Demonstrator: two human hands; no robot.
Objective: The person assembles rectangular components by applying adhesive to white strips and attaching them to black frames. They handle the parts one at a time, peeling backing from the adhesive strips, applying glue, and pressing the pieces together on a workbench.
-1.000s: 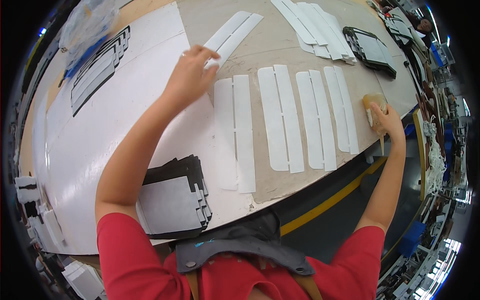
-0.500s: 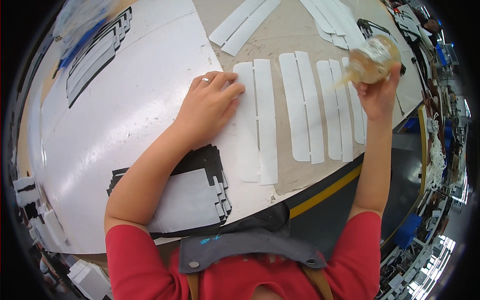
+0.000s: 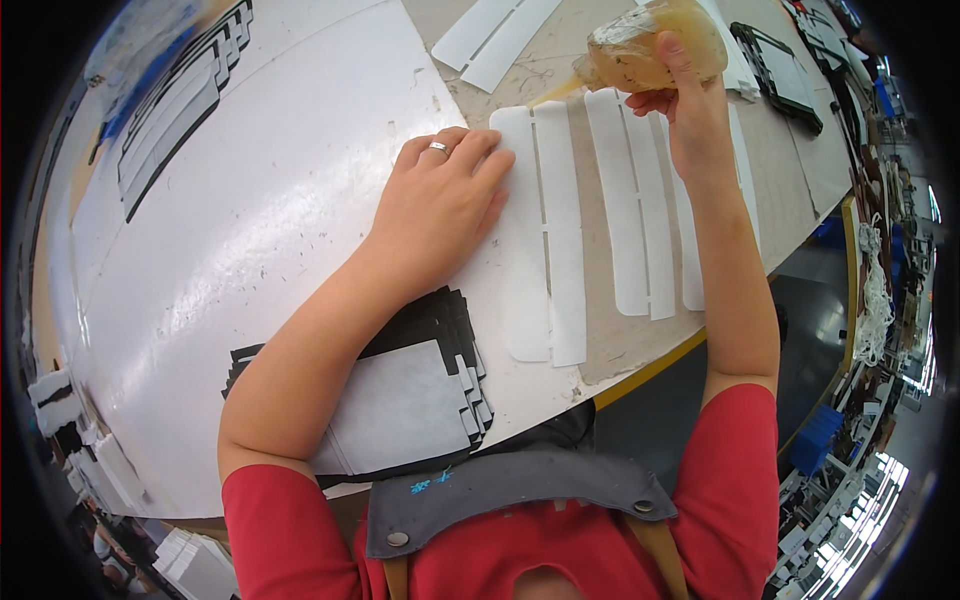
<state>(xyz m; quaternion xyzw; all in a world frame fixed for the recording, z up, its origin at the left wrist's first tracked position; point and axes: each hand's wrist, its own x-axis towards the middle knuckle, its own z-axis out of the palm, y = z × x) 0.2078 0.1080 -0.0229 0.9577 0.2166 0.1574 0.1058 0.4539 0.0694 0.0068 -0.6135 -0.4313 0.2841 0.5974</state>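
My right hand [image 3: 685, 105] is wrapped round a plastic squeeze bottle [image 3: 645, 50] of amber liquid. The bottle is tipped on its side, its narrow nozzle pointing left and down at the top end of a long white slotted panel [image 3: 562, 235]. Whether the tip touches the panel I cannot tell. My left hand [image 3: 440, 200], a ring on one finger, lies with fingers spread and slightly bent, fingertips at the panel's upper left edge. To the right, a second white panel [image 3: 632, 210] lies parallel, and another is partly behind my right forearm.
A stack of black-edged grey-white pieces [image 3: 395, 410] lies by my left forearm at the near table edge. More black-edged pieces [image 3: 175, 130] fan out at the far left. A white strip pair [image 3: 495, 40] lies at the back, and a black-framed piece [image 3: 780, 80] at the far right.
My right hand has carried the bottle left and away from me, to the top of the nearest panel on the left. The left hand stays by that panel's edge; the whole view has shifted slightly.
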